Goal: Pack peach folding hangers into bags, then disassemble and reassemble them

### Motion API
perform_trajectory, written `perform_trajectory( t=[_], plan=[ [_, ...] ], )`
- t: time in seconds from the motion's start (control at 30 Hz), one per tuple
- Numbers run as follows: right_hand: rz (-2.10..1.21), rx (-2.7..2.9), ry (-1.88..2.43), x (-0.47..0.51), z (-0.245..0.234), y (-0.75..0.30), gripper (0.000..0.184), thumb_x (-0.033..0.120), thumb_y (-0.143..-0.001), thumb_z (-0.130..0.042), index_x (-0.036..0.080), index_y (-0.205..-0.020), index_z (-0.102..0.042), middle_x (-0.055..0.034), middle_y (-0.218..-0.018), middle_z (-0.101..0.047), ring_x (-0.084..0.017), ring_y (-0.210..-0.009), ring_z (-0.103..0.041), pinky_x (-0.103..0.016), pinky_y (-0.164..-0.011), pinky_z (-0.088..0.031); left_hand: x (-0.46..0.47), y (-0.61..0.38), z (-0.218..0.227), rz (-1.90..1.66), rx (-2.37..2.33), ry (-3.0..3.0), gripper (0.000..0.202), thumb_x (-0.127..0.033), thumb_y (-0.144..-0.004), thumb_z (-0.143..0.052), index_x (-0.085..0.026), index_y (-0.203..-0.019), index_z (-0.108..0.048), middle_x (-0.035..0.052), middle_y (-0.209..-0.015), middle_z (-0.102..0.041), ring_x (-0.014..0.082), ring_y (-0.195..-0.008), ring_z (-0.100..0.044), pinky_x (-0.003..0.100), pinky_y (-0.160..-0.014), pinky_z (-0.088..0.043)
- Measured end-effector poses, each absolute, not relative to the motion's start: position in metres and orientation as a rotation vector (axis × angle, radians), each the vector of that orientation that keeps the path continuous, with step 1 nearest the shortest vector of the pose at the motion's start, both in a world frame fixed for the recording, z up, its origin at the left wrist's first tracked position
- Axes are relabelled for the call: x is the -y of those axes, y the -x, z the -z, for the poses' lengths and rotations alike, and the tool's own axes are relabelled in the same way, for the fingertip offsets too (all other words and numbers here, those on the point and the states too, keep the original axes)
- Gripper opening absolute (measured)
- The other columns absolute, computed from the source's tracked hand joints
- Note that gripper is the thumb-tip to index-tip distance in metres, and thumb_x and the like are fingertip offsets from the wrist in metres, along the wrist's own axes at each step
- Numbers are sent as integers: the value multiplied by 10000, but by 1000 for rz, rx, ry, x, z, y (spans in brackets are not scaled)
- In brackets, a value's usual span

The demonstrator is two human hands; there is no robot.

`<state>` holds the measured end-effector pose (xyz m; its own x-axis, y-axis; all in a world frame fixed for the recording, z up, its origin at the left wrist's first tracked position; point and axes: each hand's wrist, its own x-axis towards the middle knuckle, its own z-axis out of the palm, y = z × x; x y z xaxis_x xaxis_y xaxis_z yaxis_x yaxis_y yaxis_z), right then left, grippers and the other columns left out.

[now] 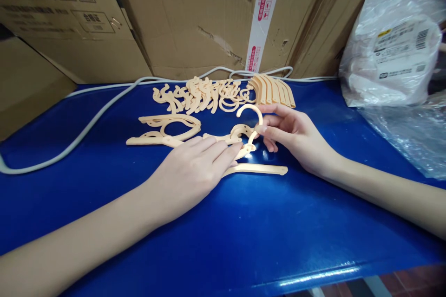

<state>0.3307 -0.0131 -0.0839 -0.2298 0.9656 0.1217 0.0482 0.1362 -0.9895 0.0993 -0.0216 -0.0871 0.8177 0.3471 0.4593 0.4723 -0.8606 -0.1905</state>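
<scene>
Between the thumb and fingers of my right hand (pixel 299 137) is a cream plastic hanger hook (pixel 248 106), its curved end standing up. My left hand (pixel 191 171) is closed over a cream hanger arm (pixel 245 150) that meets the hook's lower end; its palm side is hidden. Another hanger arm (pixel 263 168) sticks out to the right from below my left fingers. Just beyond my left hand lie folded hanger parts (pixel 181 136), partly covered by it. A small curved piece (pixel 242 128) lies behind the hook.
Farther back are a heap of loose hanger hooks (pixel 200 95) and a row of stacked hanger arms (pixel 273 90). A white cable (pixel 104 120) runs along the back and left of the blue table (pixel 278 236). Cardboard boxes (pixel 195 18) stand behind; plastic packaging (pixel 390 55) is at right.
</scene>
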Motion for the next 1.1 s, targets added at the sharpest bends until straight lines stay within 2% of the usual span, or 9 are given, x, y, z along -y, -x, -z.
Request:
perform_trajectory(
  t=[0.23,0.33,0.43,0.57,0.67,0.8,0.93,1.1],
  plan=[
    [-1258,1490,1022,15,84,-331,367,279,-828,-754,186,-1102,-528,54,-738,-672,-68,-473,-553,-226,-440,-424,23,-102,86,588,688,2666,342,-226,-1041,-434,-63,-1235,-663,147,-1071,-754,266,-914,-702,405,-851,-520],
    [-1258,1546,996,19,83,-328,387,304,-821,-778,206,-1087,-515,40,-801,-695,-74,-510,-585,-228,-486,-469,24,-102,83,597,766,2616,340,-226,-1024,-454,-60,-1247,-649,113,-936,-746,265,-812,-692,402,-773,-523],
    [-1196,1682,984,24,83,-326,310,310,-866,-737,211,-1063,-519,20,-837,-701,-102,-633,-645,-239,-584,-518,25,-100,78,618,788,2606,291,-196,-1009,-443,-85,-1125,-685,97,-864,-715,260,-762,-679,368,-653,-500],
    [-843,2084,955,29,83,-328,241,316,-903,-703,194,-1083,-598,-12,-881,-694,-128,-762,-644,-253,-675,-513,24,-96,71,813,1107,2863,233,-268,-1008,-482,-171,-1090,-677,42,-917,-719,190,-764,-686,275,-587,-486],
    [-462,2417,861,31,86,-329,278,400,-894,-708,168,-1042,-663,-66,-969,-688,-179,-894,-633,-301,-777,-509,19,-97,68,1079,1475,3128,221,-367,-980,-550,-208,-971,-703,-5,-827,-706,133,-655,-659,205,-516,-496],
    [-164,2603,808,33,88,-328,233,334,-1000,-531,164,-1018,-689,-101,-1002,-667,-194,-886,-608,-323,-783,-493,12,-98,70,1357,1898,3329,203,-369,-908,-622,-199,-903,-733,-4,-753,-696,128,-563,-631,186,-419,-521],
    [-96,2598,840,33,87,-326,288,256,-1039,-411,150,-976,-671,-101,-946,-656,-187,-847,-590,-312,-777,-483,7,-97,73,1525,2104,3283,128,-288,-865,-681,-201,-909,-765,26,-911,-778,162,-718,-716,205,-531,-593],
    [-17,2612,818,32,89,-327,246,151,-1016,-399,145,-946,-635,-82,-889,-663,-181,-766,-566,-294,-710,-458,3,-94,73,1555,2181,3253,110,-227,-838,-719,-222,-929,-780,31,-904,-802,179,-821,-748,226,-656,-603]
  ],
)
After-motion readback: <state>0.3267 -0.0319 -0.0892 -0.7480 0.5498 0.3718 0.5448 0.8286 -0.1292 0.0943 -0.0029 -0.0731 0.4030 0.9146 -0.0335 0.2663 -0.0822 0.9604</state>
